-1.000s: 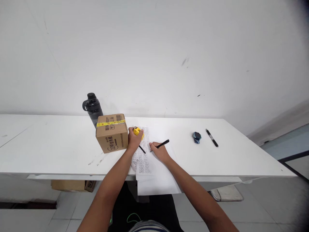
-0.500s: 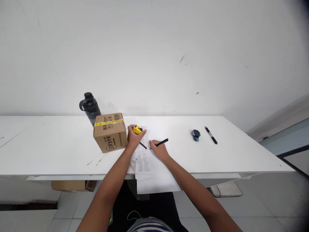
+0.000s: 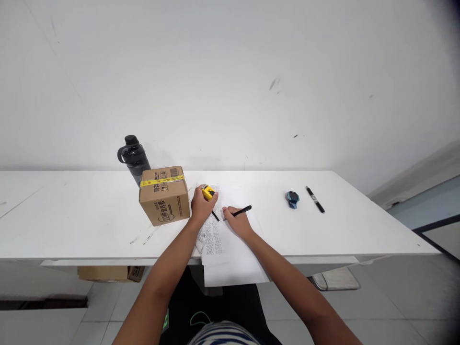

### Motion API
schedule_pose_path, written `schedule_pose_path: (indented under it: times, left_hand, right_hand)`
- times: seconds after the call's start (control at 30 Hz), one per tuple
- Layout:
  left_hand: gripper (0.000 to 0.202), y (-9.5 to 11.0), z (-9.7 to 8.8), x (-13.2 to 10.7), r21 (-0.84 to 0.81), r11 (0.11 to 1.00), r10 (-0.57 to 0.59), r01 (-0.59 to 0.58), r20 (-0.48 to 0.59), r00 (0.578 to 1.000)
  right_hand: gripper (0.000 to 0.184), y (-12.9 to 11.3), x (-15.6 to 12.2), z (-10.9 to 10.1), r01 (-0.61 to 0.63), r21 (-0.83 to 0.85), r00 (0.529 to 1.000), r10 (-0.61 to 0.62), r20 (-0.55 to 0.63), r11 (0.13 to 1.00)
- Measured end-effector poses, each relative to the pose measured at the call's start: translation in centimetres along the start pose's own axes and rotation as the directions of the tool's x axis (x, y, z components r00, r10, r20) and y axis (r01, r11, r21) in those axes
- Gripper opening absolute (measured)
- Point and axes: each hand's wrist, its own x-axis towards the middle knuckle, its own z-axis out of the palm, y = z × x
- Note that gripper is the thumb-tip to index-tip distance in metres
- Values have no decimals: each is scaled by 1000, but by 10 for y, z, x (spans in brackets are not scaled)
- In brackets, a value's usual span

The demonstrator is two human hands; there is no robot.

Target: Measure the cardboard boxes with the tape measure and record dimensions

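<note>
My left hand [image 3: 201, 206] is closed around a yellow tape measure [image 3: 208, 192], just right of a taped cardboard box [image 3: 164, 195]. A thin black strap hangs from the tape measure toward the paper. My right hand [image 3: 237, 221] grips a black pen [image 3: 243, 210] with its tip on a printed sheet of paper [image 3: 223, 242]. That sheet lies on the white table [image 3: 89, 215] and overhangs the front edge.
A dark water bottle [image 3: 133, 157] stands behind the box. To the right lie a small blue-black object [image 3: 292, 199] and a black marker [image 3: 315, 199]. A flat cardboard piece [image 3: 109, 273] sits under the table. A white wall rises behind.
My left hand has shifted the tape measure slightly, and more of it shows above my fingers. My right hand with the pen has barely moved.
</note>
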Motion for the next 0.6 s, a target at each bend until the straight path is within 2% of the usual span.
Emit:
schedule_pose_path:
  times: [0.1,0.27,0.4,0.6]
  left_hand:
    - [46,-1,1,3,-50,993,-112,110,-22,994]
    - [39,2,-3,6,-135,974,-193,185,-49,980]
    - [38,1,-3,7,-227,958,-194,176,-57,979]
    - [42,-2,3,6,-255,958,-141,131,-22,990]
  right_hand:
    - [44,1,0,0,5,-12,1000,-5,9,1000]
    - [44,2,0,-1,15,2,1000,-15,21,1000]
    - [43,2,0,-2,2,25,1000,-3,31,1000]
    - [42,0,-1,-3,-29,47,998,26,58,998]
